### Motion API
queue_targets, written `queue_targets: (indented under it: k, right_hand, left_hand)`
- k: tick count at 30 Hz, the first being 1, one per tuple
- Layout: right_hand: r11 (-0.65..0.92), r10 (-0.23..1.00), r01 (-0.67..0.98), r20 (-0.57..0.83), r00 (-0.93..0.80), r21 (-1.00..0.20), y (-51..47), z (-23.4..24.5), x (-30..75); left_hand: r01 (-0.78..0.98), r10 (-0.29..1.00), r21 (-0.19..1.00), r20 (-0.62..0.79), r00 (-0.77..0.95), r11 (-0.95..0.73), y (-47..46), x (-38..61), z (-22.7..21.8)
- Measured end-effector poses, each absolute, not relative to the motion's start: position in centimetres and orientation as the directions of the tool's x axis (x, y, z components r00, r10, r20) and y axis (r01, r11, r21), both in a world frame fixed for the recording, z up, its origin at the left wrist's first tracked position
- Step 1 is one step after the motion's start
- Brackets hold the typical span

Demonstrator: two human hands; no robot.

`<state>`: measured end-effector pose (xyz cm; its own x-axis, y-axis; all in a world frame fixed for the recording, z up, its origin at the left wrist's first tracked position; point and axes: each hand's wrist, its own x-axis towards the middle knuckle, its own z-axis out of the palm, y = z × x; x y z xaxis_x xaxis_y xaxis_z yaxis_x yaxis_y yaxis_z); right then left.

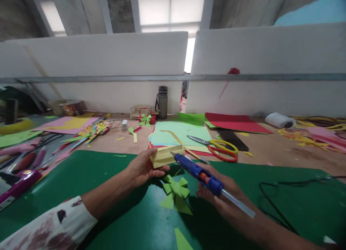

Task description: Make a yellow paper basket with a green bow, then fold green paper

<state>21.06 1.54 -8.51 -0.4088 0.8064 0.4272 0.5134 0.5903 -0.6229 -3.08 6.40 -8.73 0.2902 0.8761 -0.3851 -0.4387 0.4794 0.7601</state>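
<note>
My left hand (pixel 147 165) pinches a small pale-yellow folded paper box (pixel 164 155) at its left end, holding it above the green mat. A thin yellow paper strip (pixel 173 134) curves up behind the box. In my right hand (pixel 216 187) is a blue hot glue gun (pixel 198 172), with a clear glue stick (pixel 238 203) sticking out of its back. Its nozzle points at the box's open side; whether it touches, I cannot tell. Below the box, a green paper bow (pixel 176 192) lies on the mat.
Scissors (pixel 221 149) with red and yellow handles lie past the box, near a dark phone (pixel 232 139) and stacked coloured paper (pixel 238 122). A red paper basket (pixel 148 116) and grey bottle (pixel 162 103) stand at the back. A black cord (pixel 270 199) runs at right; tools clutter the left.
</note>
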Motion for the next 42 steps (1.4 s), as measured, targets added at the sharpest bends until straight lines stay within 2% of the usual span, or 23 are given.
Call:
queue_targets:
  k: [4,11,20,31,42]
  right_hand:
    - [0.607,0.789,0.505,0.384,-0.48,-0.614,1.8,-10.0,20.7]
    - [0.657,0.75,0.504,0.415,-0.516,-0.561,2.6,-12.9,21.5]
    - [0.656,0.75,0.507,0.411,-0.518,-0.559,1.8,-11.7,21.3]
    - [0.602,0.79,0.557,0.323,-0.522,-0.572,1.3,-11.2,21.1]
    - [0.602,0.797,0.596,0.349,-0.493,-0.532,1.3,-11.2,21.1]
  left_hand:
    - [-0.449,0.873,0.75,-0.385,0.3,0.485,6.6,-3.5,-9.1]
    - [-0.444,0.864,0.742,-0.411,0.29,0.502,6.2,-3.0,-9.0]
    - [-0.424,0.878,0.772,-0.379,0.292,0.474,5.8,-2.8,-9.1]
    - [-0.401,0.883,0.791,-0.37,0.287,0.462,5.4,-2.5,-9.1]
    - [-0.381,0.892,0.811,-0.358,0.278,0.444,5.3,-2.4,-9.1]
